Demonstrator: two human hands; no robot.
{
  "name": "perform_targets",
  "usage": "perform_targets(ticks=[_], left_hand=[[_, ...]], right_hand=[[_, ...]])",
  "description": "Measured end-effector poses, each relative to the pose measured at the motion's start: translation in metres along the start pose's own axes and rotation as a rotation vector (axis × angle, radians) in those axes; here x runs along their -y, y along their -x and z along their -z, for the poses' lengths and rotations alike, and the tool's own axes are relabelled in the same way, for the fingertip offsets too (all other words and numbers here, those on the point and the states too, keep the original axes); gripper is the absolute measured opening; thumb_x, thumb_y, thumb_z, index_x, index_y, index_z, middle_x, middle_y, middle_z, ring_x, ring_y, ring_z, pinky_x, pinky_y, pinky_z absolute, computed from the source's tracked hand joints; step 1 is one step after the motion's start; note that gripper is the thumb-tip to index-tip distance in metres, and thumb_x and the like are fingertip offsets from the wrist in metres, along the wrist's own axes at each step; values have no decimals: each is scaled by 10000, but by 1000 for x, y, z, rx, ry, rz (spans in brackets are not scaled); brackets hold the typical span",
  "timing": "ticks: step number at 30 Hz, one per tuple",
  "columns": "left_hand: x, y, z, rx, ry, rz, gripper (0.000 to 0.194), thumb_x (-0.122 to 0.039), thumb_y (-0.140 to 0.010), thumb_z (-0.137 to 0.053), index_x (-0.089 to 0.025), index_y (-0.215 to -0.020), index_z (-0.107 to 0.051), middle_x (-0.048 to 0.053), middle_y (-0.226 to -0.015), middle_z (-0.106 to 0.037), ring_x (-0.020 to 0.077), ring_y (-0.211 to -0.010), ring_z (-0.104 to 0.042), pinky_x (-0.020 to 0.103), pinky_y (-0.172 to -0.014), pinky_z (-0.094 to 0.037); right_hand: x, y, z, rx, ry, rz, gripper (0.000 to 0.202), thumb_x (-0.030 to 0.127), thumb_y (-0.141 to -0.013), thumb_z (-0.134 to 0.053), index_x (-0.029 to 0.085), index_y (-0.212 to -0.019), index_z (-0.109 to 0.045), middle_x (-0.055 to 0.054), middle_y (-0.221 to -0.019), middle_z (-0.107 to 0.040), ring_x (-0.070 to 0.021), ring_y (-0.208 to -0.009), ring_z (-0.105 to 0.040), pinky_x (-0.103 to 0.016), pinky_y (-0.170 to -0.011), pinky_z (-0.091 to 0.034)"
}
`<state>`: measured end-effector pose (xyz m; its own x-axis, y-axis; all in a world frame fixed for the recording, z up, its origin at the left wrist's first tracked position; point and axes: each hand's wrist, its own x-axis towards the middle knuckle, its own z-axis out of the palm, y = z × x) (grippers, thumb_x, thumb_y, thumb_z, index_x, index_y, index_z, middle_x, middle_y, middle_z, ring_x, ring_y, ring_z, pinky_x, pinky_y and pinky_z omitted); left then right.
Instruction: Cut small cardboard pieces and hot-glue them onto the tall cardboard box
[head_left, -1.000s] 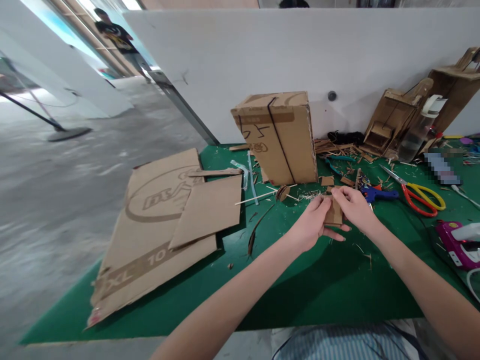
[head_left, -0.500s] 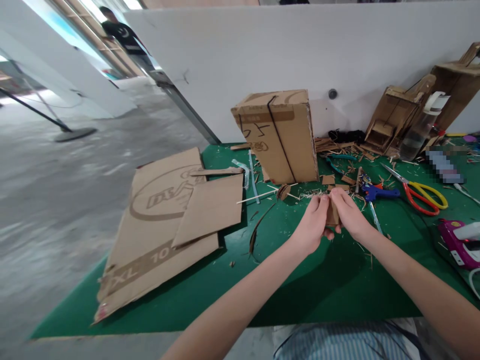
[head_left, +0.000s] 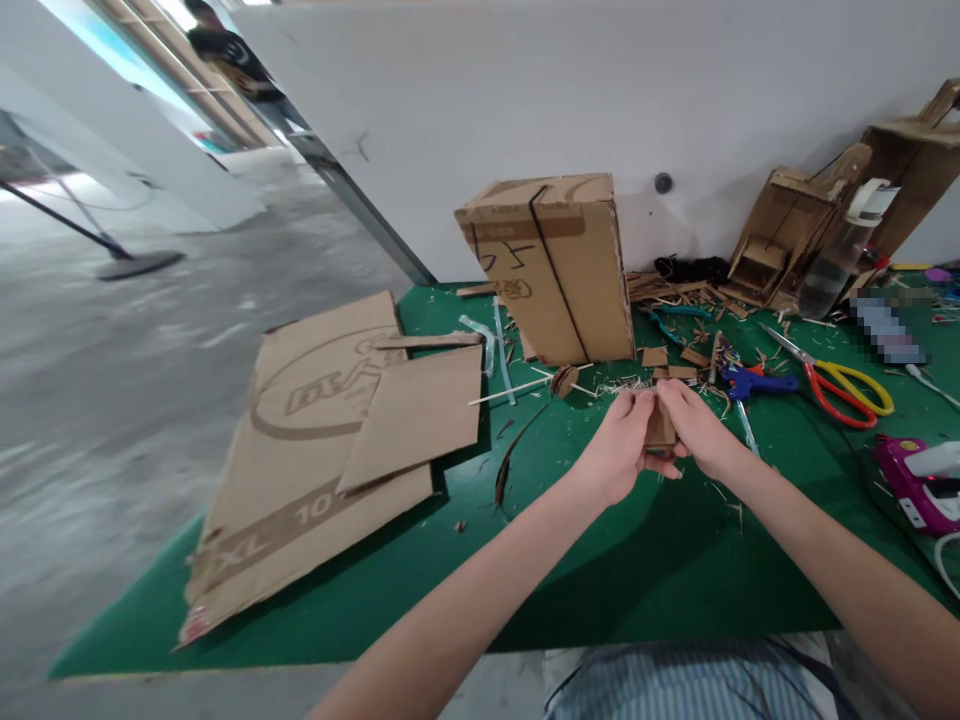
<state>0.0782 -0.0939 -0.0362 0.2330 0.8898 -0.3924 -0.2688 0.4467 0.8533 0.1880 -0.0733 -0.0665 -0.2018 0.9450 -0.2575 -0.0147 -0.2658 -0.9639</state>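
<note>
Between my hands, just above the green table, is a small brown cardboard piece point(head_left: 660, 428). My left hand point(head_left: 621, 445) is closed on its left side, thumb at the top edge and fingers passing underneath. From the right, my right hand point(head_left: 696, 425) grips the same piece, its thumb and fingertips close to the left thumb. The fingers partly cover the piece, so its full shape is hidden. Left of my hands lies a round cardboard wheel point(head_left: 564, 381) with thin sticks through it. Small cardboard scraps point(head_left: 654, 357) and shavings lie just beyond the hands.
A tall cardboard box point(head_left: 559, 270) with a black cord stands behind my hands. Flat cardboard sheets point(head_left: 300, 450) cover the left side. To the right are a blue glue gun point(head_left: 757, 383), scissors point(head_left: 844, 385), a magenta device point(head_left: 919, 485) and a clear bottle point(head_left: 836, 260). A person point(head_left: 240, 65) stands far left.
My hands keep hold of the cardboard piece, and slightly more of its face shows between them. The left fingers beneath it have shifted a little. The view has moved slightly.
</note>
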Motion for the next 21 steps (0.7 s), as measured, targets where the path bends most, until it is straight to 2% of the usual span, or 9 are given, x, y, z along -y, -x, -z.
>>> perform_targets(ticks=[5,12,21], left_hand=[[5,-5,5,-21,13,-36,148,-340,-973,-428,-193,-951,-425,-3,-627,-586,144,-455,-606,218,-343,-483],[6,-5,6,-25,16,-33,142,-352,-968,-419,-210,-968,-420,-20,-649,-579,152,-450,-622,231,-329,-492],[6,-2,2,-15,23,-10,166,-374,-961,-439,-209,-968,-425,-15,-662,-590,137,-453,-624,242,-373,-532]], right_hand=[[8,0,-5,35,5,-18,257,450,-967,-414,221,-867,-473,100,-492,-455,-57,-280,-362,-161,-269,-284],[11,1,-7,19,50,-6,245,393,-979,-398,209,-842,-484,92,-520,-458,-48,-287,-359,-158,-266,-263],[6,2,-2,30,45,13,270,435,-963,-414,221,-816,-485,95,-465,-446,-66,-287,-359,-172,-289,-274]])
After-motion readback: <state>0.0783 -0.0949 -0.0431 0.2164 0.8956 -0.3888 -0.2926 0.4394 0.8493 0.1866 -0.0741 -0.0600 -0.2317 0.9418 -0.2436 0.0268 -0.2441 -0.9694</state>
